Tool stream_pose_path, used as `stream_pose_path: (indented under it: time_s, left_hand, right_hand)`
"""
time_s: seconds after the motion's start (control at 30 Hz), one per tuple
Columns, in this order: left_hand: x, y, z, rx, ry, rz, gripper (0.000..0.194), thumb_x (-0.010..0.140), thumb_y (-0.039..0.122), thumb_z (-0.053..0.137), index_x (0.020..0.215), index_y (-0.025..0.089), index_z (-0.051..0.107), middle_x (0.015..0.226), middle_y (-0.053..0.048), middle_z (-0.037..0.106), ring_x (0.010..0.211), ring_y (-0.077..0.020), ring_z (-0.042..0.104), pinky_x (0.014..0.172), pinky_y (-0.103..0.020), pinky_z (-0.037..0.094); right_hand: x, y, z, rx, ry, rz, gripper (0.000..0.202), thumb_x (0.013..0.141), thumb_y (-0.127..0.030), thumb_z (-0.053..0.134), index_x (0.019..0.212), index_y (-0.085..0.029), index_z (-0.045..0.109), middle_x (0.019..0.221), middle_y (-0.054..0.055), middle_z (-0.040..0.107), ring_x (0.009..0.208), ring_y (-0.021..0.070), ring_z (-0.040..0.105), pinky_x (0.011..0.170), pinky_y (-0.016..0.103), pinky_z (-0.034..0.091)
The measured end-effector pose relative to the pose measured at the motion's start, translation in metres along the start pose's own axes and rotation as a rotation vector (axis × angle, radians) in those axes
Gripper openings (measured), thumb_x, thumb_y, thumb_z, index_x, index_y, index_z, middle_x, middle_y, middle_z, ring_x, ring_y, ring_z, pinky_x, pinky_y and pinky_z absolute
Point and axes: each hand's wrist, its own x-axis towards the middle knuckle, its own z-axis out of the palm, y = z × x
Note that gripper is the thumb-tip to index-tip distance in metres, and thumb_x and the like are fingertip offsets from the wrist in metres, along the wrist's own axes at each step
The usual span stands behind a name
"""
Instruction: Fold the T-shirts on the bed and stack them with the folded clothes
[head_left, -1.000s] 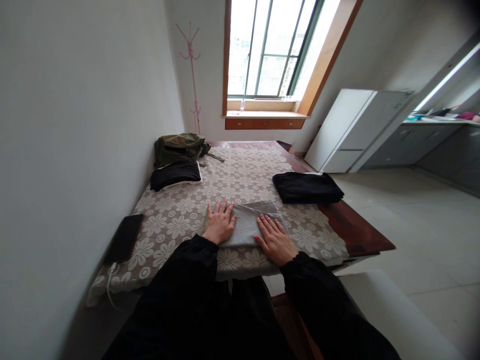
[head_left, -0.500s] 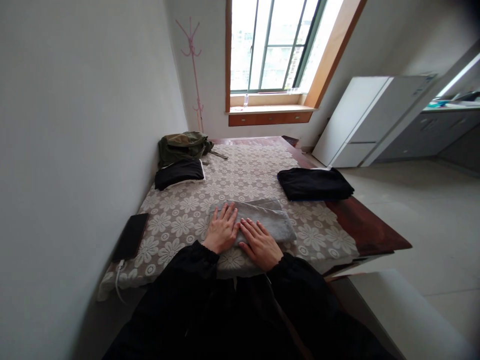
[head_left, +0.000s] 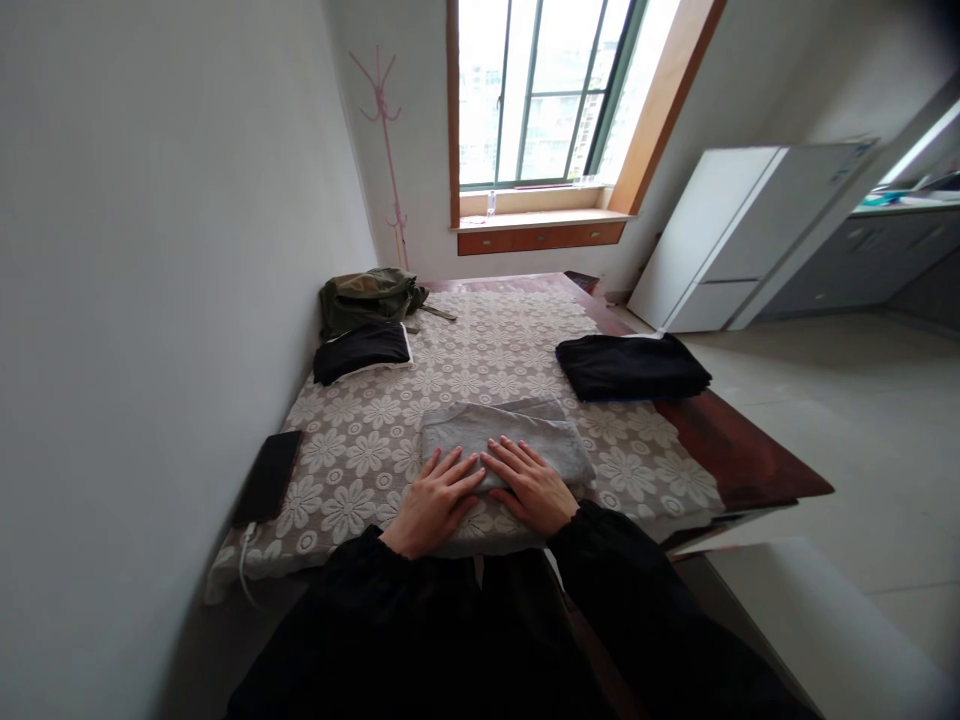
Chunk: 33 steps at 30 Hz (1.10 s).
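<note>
A folded grey garment (head_left: 517, 425) lies flat near the front edge of the table, on a lace tablecloth (head_left: 390, 410) patterned with flowers. My left hand (head_left: 435, 498) rests at its near left edge, fingers stretched out over the cloth. Beside it, my right hand (head_left: 531, 485) lies palm down on the near middle of the garment with the fingers extended. The fingertips of both hands almost meet. Neither hand grips anything. The near edge of the garment is partly hidden under my hands.
Folded black clothes (head_left: 634, 367) sit at the right of the table. At the left are a smaller black folded item (head_left: 364, 350), a green backpack (head_left: 367, 298) and a tablet-like dark device (head_left: 268, 478) with a white cable (head_left: 246, 565). A wall (head_left: 150, 300) borders the left side.
My left hand has slid down and left toward the garment's near edge, uncovering its upper left part. My right hand has shifted slightly right. The garment looks unmoved.
</note>
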Motion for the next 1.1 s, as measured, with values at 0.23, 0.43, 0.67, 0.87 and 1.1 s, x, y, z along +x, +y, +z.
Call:
stream_pose_path:
  time_s: [0.23,0.43,0.67,0.87,1.1]
  left_hand:
    - [-0.002,-0.001,0.007,-0.142,0.142,-0.003,0.024,0.105,0.021,0.049,0.107,0.025,0.073,0.13,-0.003,0.075,0.136,-0.0223,0.061,0.121,-0.048,0.046]
    - [-0.002,0.001,0.004,-0.168,0.161,-0.033,0.016,0.102,0.018,0.054,0.098,0.024,0.069,0.127,-0.004,0.076,0.133,-0.0228,0.063,0.119,-0.048,0.048]
    - [-0.001,0.002,0.004,-0.121,0.175,-0.027,0.017,0.102,0.021,0.057,0.098,0.025,0.072,0.123,-0.003,0.077,0.129,-0.0225,0.065,0.117,-0.049,0.05]
    - [0.001,0.005,-0.001,-0.126,0.188,-0.058,0.018,0.101,0.022,0.055,0.093,0.025,0.072,0.118,-0.005,0.077,0.125,-0.0234,0.066,0.116,-0.05,0.05]
    - [-0.012,-0.005,-0.004,-0.212,0.213,-0.137,0.017,0.099,0.022,0.058,0.087,0.025,0.069,0.117,-0.003,0.077,0.124,-0.0224,0.067,0.113,-0.046,0.053]
  right_hand:
    - [0.0,-0.001,-0.001,-0.014,0.019,-0.028,0.048,0.101,-0.037,0.061,0.148,-0.026,0.06,0.157,0.01,0.054,0.15,0.0336,0.042,0.121,0.057,0.039]
    - [0.0,-0.002,0.0,-0.016,0.047,-0.052,0.042,0.099,-0.031,0.065,0.141,-0.031,0.066,0.153,0.007,0.059,0.146,0.0332,0.048,0.12,0.058,0.039]
    - [0.007,-0.014,0.002,0.129,0.117,-0.116,0.026,0.1,-0.022,0.06,0.123,-0.024,0.072,0.129,0.008,0.074,0.131,0.0252,0.062,0.115,0.048,0.047]
    - [0.015,-0.02,0.002,0.16,0.142,-0.153,0.018,0.102,-0.021,0.056,0.107,-0.024,0.073,0.12,0.008,0.075,0.125,0.0244,0.063,0.107,0.043,0.052]
    - [0.012,-0.015,0.001,0.205,0.152,-0.13,0.017,0.103,-0.024,0.058,0.1,-0.025,0.075,0.12,0.006,0.076,0.124,0.0243,0.064,0.106,0.043,0.052]
